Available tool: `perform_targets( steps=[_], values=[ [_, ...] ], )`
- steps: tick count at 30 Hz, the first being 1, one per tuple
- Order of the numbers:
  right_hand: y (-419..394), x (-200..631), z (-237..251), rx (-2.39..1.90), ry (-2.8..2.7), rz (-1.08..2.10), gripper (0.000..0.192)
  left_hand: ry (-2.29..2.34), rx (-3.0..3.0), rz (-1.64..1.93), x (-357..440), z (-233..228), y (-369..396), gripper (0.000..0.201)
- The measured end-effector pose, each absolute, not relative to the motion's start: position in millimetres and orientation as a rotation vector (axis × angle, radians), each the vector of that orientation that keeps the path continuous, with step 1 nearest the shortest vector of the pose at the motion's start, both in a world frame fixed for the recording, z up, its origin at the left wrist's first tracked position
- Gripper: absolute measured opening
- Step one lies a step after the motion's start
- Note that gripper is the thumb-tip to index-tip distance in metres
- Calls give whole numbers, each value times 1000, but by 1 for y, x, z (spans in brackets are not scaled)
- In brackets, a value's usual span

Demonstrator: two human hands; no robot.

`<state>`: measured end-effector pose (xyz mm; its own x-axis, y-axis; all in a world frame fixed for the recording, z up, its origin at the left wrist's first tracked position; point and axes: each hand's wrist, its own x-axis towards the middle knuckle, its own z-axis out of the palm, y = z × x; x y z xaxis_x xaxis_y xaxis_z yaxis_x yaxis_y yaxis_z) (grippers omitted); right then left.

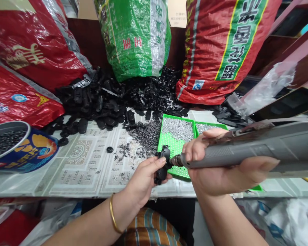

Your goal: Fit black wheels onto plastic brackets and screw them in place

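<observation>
Between left fingers [159, 162], black part [162, 173], driver tip [178, 160] alongside

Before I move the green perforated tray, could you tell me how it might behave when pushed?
The green perforated tray looks like thin plastic, so it is probably light and fairly stiff. It lies low and flat, so tipping seems unlikely. The small silver pieces toward its far end look loose and might slide.
</observation>
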<state>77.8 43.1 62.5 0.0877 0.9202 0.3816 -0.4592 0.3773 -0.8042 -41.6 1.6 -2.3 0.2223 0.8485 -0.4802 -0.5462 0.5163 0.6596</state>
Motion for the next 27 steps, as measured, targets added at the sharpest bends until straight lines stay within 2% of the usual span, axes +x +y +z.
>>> perform_targets(
  steps=[16,27],
  values=[
    [35,74,64,-544,-1066,1131,51,915,336,1009,-38,1,1,25],
    [31,72,45,-461,-1101,1131,51,931,368,1017,-36,5,-1,23]
  ],
)
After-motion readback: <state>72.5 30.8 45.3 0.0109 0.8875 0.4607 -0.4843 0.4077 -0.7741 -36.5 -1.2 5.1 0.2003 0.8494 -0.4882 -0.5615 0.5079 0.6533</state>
